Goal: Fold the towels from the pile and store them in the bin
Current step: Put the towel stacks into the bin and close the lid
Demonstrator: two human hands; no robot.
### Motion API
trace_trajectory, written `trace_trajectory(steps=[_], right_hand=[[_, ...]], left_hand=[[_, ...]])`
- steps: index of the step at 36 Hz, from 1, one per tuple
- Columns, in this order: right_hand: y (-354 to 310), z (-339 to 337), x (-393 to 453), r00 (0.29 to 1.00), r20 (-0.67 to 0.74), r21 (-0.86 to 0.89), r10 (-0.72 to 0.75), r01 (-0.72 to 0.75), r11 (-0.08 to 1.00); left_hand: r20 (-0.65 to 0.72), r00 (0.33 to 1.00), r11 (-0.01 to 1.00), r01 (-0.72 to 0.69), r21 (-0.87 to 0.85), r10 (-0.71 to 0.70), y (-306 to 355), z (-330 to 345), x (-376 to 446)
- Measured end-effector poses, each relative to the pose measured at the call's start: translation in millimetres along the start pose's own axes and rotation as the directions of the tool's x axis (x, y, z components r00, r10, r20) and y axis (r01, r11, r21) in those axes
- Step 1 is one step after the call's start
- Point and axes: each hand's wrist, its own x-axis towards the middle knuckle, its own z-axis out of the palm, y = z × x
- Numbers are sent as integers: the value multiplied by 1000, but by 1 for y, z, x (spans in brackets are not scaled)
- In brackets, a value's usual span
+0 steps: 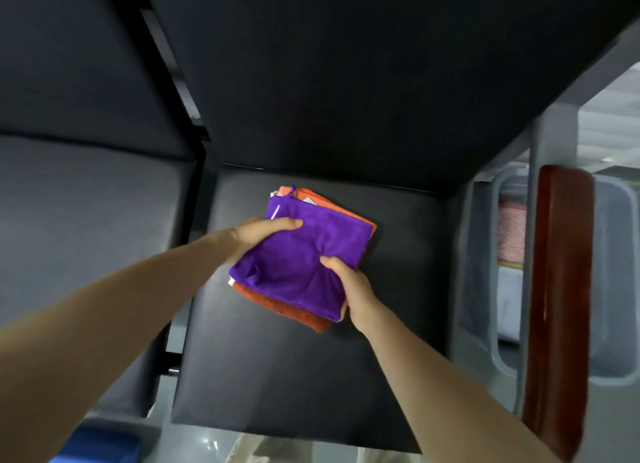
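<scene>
On the black chair seat (277,376) before us, our right hand (349,289) clamps its grip on the purple towel (304,254) topping a folded stack; our left hand (263,234) pinches its far-left edge. Orange towels (294,310) lie beneath. Beyond the wooden armrest (561,272), blurred, sits perhaps a grey bin (616,289).

No text, label, brand, number or sign can be read anywhere in the view; a small white tag on the purple towel (304,254) is too blurred to show any print
</scene>
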Motion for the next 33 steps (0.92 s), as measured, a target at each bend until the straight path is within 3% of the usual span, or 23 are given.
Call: trace_trajectory(steps=[6, 13, 19, 21, 27, 33], right_hand=[[-7, -48, -31, 988, 19, 56, -151, 149, 987], [-60, -88, -73, 923, 31, 130, -383, 377, 917], [-100, -147, -114, 856, 202, 288, -476, 413, 864], [-102, -179, -129, 811, 260, 343, -524, 429, 835], [-97, -295, -177, 775, 282, 354, -566, 464, 812], [-82, -433, -184, 834, 154, 382, -530, 445, 810]], left_hand=[[103, 987, 991, -119, -65, 125, 4, 50, -20], [75, 947, 946, -303, -116, 313, 52, 98, -65], [64, 907, 901, -402, -161, 416, 92, 163, -115], [63, 894, 889, -430, -155, 443, 99, 198, -130], [108, 869, 871, -465, -157, 483, 106, 313, -156], [137, 892, 895, -403, -192, 431, 100, 458, -144]])
